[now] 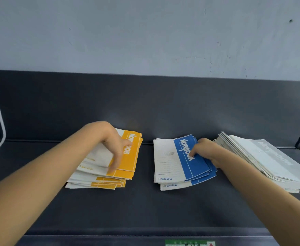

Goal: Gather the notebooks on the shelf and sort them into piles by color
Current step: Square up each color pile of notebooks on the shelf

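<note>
Two hands engaged: fingers of the left hand lie straight, pressing the yellow pile; the right hand pinches the blue pile at its right edge. A grey pile lies just beside; all rest on the shelf.

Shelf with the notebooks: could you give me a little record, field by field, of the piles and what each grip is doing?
surface: dark shelf against a pale wall
left pile: yellow notebooks, fanned untidily
middle pile: blue notebooks, slightly fanned
right pile: grey notebooks, the thickest stack
left grip: bare hand, straight fingers resting on the yellow notebooks
right grip: bare hand, pinching the right edge of the blue notebooks
sorting: three piles, one colour each, set apart
</note>
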